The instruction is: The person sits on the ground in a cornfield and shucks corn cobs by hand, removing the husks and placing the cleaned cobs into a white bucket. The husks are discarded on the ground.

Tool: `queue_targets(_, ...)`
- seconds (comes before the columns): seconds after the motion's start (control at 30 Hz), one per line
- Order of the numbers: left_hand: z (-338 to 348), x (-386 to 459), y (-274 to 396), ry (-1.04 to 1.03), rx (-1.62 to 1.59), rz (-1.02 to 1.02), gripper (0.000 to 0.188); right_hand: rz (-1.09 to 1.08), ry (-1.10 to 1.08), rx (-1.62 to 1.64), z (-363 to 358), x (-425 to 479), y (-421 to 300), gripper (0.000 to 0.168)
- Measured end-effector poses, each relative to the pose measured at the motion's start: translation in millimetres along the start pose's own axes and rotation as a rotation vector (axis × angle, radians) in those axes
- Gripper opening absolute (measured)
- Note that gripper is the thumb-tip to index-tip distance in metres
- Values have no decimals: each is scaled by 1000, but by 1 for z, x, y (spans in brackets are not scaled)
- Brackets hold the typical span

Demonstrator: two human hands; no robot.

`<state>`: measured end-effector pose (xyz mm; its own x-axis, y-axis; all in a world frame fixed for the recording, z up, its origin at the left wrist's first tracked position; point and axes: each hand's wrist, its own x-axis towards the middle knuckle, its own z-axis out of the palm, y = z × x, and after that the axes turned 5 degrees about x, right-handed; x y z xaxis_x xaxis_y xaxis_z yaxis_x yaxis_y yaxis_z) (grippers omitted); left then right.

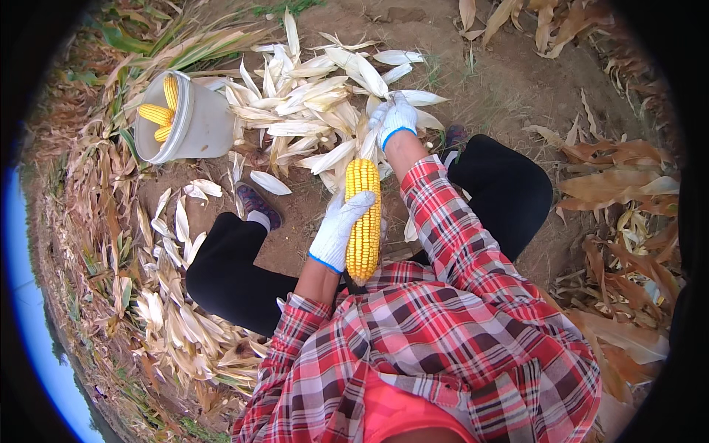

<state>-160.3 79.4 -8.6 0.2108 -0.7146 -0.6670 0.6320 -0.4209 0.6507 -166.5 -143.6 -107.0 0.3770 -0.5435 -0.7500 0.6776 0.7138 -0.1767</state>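
Note:
A bare yellow ear of corn (363, 221) lies lengthwise in front of my torso, its tip towards me. My left hand (342, 228), in a white knit glove with a blue cuff, grips it from the left side with the thumb over the kernels. Pale husk (370, 138) is still joined at the far end of the ear. My right hand (394, 117), gloved the same way, is closed on the husk beyond the ear, its fingers partly hidden among the leaves.
A white plastic bucket (213, 119) with several yellow ears of corn (156, 114) leans at the upper left. Loose husks (304, 99) are piled on the soil ahead, with more (177, 332) at the lower left. Dry corn leaves (615, 188) lie on the right, beyond my bent knee.

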Motion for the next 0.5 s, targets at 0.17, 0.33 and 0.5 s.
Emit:
queue_targets(0.17,-12,-38,9,-90,12,117,54,-428,170,9,-10,57,-60,37)
queue_targets(0.33,-63,-22,24,187,-279,180,51,-802,-135,-1266,10,26,-101,63)
queue_targets(0.5,-61,15,51,100,-440,223,55,-489,-586,-1864,8,-61,-14,83)
